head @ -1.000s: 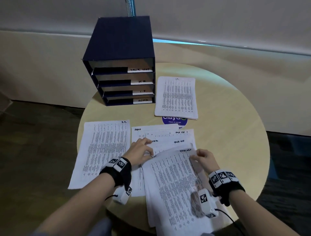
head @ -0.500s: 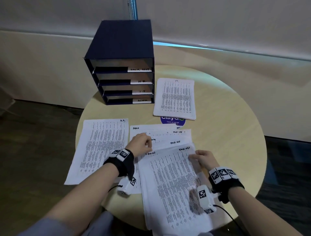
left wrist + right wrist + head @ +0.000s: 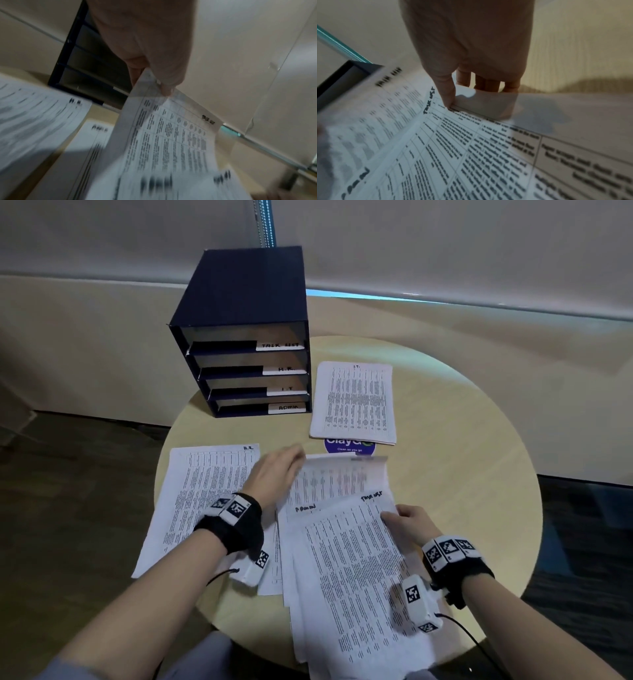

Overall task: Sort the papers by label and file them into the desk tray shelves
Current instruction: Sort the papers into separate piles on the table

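Observation:
My left hand [image 3: 279,470] pinches the top left corner of a lifted, blurred sheet [image 3: 337,479]; the left wrist view shows that sheet [image 3: 171,135] held between thumb and fingers [image 3: 165,89]. My right hand [image 3: 407,523] grips the right edge of a loose stack [image 3: 356,570] whose top sheet reads TASK LIST. An ADMIN sheet [image 3: 301,511] peeks out beneath. In the right wrist view my thumb [image 3: 448,94] presses on the stack's top, fingers underneath. The dark blue desk tray [image 3: 246,337] stands at the table's back with shelves labelled TASK LIST, H.R., I.T., ADMIN.
An H.R. sheet [image 3: 202,494] lies at the left of the round wooden table [image 3: 462,457]. An I.T. pile [image 3: 354,402] lies right of the tray, partly over a blue sticker [image 3: 349,447]. Bare table surface shows at the right. A low wall runs behind.
My left hand has moved up and away from the stack, lifting a sheet off it by its top left corner. The right hand has kept its hold on the stack's right edge.

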Demonstrator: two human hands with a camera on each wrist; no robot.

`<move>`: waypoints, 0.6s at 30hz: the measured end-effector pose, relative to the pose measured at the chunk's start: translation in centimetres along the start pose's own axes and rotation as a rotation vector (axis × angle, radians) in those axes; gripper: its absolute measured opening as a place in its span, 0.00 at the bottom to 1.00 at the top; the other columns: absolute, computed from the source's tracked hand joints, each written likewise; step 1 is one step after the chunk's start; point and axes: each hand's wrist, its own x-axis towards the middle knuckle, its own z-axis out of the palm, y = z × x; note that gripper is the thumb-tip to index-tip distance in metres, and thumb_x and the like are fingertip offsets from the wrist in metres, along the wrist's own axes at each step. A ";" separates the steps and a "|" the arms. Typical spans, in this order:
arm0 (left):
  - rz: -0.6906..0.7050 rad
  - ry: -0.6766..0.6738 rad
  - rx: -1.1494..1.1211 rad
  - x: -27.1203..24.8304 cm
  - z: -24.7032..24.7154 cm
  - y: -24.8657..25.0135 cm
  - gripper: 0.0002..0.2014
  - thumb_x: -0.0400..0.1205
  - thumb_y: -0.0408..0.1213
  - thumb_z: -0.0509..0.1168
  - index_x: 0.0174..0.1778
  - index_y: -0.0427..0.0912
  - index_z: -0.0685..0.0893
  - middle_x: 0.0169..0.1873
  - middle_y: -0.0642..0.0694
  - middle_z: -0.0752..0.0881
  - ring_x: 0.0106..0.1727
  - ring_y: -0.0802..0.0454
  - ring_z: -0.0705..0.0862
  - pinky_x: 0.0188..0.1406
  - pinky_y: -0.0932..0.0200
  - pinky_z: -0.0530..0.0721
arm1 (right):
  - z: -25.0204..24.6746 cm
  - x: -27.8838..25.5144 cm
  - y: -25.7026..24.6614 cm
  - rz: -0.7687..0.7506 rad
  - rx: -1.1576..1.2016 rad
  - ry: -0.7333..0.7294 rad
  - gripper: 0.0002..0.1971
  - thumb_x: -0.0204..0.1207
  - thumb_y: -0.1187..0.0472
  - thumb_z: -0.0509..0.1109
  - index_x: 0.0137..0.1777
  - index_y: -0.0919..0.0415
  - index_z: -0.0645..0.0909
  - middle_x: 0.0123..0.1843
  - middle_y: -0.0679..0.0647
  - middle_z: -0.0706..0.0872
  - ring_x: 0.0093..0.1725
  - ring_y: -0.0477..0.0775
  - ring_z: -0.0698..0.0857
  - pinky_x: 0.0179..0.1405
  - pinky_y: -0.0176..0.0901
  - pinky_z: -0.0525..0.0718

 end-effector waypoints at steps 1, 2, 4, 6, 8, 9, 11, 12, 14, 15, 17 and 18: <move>-0.003 0.060 -0.019 0.3 -1.3 0.1 0.06 0.86 0.36 0.58 0.53 0.40 0.79 0.43 0.47 0.84 0.39 0.50 0.83 0.40 0.59 0.82 | 0.0 0.1 0.0 -0.003 -0.016 -0.008 0.06 0.78 0.61 0.67 0.43 0.61 0.84 0.41 0.65 0.88 0.40 0.54 0.82 0.35 0.40 0.78; -0.004 0.135 -0.032 0.6 -2.9 0.2 0.06 0.86 0.35 0.59 0.54 0.40 0.80 0.40 0.47 0.84 0.34 0.53 0.82 0.35 0.64 0.80 | -0.1 0.1 -0.1 -0.001 -0.039 -0.019 0.07 0.78 0.60 0.67 0.42 0.60 0.84 0.42 0.67 0.88 0.39 0.53 0.81 0.34 0.40 0.77; -0.019 0.319 -0.095 1.4 -6.6 0.0 0.06 0.85 0.33 0.59 0.55 0.40 0.81 0.37 0.49 0.83 0.30 0.56 0.79 0.29 0.67 0.77 | -0.2 0.2 0.1 0.010 -0.069 -0.039 0.10 0.77 0.57 0.66 0.45 0.64 0.84 0.49 0.73 0.87 0.40 0.52 0.80 0.36 0.41 0.76; -0.100 0.478 -0.280 2.3 -10.2 -1.5 0.06 0.85 0.34 0.59 0.52 0.45 0.81 0.44 0.50 0.84 0.41 0.54 0.83 0.42 0.62 0.82 | -0.4 0.3 0.3 0.026 -0.101 -0.051 0.19 0.75 0.52 0.66 0.51 0.72 0.82 0.58 0.76 0.82 0.42 0.54 0.80 0.43 0.45 0.77; -0.209 0.570 -0.435 2.8 -13.0 -3.8 0.05 0.84 0.37 0.60 0.48 0.49 0.81 0.48 0.48 0.85 0.50 0.52 0.83 0.55 0.52 0.83 | -0.6 0.1 0.1 0.025 -0.119 -0.053 0.17 0.77 0.51 0.64 0.51 0.67 0.82 0.62 0.75 0.81 0.50 0.60 0.85 0.55 0.51 0.81; -0.255 0.593 -0.471 2.8 -13.9 -4.9 0.04 0.83 0.39 0.61 0.47 0.50 0.81 0.48 0.47 0.85 0.51 0.51 0.83 0.58 0.48 0.83 | -0.7 0.1 0.0 0.028 -0.126 -0.051 0.16 0.79 0.52 0.63 0.54 0.64 0.83 0.63 0.72 0.83 0.55 0.64 0.85 0.61 0.55 0.79; -0.313 0.536 -0.543 2.3 -14.6 -6.0 0.03 0.83 0.41 0.63 0.46 0.50 0.81 0.46 0.46 0.85 0.50 0.49 0.82 0.53 0.51 0.85 | -1.0 0.4 0.2 0.047 -0.120 -0.044 0.18 0.80 0.53 0.62 0.62 0.65 0.80 0.60 0.61 0.84 0.62 0.63 0.81 0.69 0.56 0.73; -0.323 0.461 -0.576 1.8 -14.4 -6.0 0.03 0.84 0.40 0.63 0.45 0.51 0.81 0.44 0.48 0.85 0.48 0.49 0.82 0.45 0.60 0.86 | -1.1 0.4 0.2 0.039 -0.119 -0.066 0.17 0.80 0.53 0.62 0.62 0.62 0.80 0.57 0.57 0.83 0.61 0.61 0.80 0.68 0.55 0.73; -0.320 0.263 -0.576 0.5 -12.9 -5.0 0.06 0.85 0.37 0.61 0.45 0.51 0.81 0.41 0.55 0.85 0.41 0.59 0.84 0.32 0.73 0.81 | -1.5 0.8 0.3 0.047 -0.097 -0.099 0.09 0.77 0.54 0.65 0.52 0.55 0.83 0.45 0.51 0.85 0.49 0.55 0.81 0.57 0.51 0.78; -0.319 0.161 -0.560 -0.2 -11.8 -4.2 0.06 0.85 0.36 0.60 0.46 0.50 0.81 0.40 0.57 0.85 0.36 0.63 0.83 0.29 0.75 0.80 | -1.7 0.9 0.2 0.053 -0.086 -0.098 0.04 0.75 0.57 0.66 0.42 0.54 0.83 0.36 0.47 0.84 0.42 0.53 0.79 0.47 0.47 0.78; -0.321 -0.014 -0.536 -1.5 -8.8 -2.8 0.08 0.86 0.35 0.59 0.46 0.49 0.81 0.41 0.58 0.85 0.34 0.64 0.81 0.33 0.72 0.79 | -2.0 1.6 0.5 0.052 -0.079 -0.091 0.07 0.75 0.63 0.66 0.36 0.56 0.83 0.34 0.48 0.83 0.41 0.53 0.78 0.48 0.48 0.78; -0.335 -0.088 -0.518 -2.0 -7.0 -2.3 0.07 0.86 0.36 0.59 0.46 0.50 0.81 0.44 0.57 0.85 0.36 0.63 0.80 0.37 0.68 0.79 | -2.1 1.8 0.6 0.064 -0.066 -0.096 0.05 0.76 0.60 0.67 0.41 0.58 0.82 0.39 0.51 0.84 0.45 0.53 0.78 0.53 0.48 0.77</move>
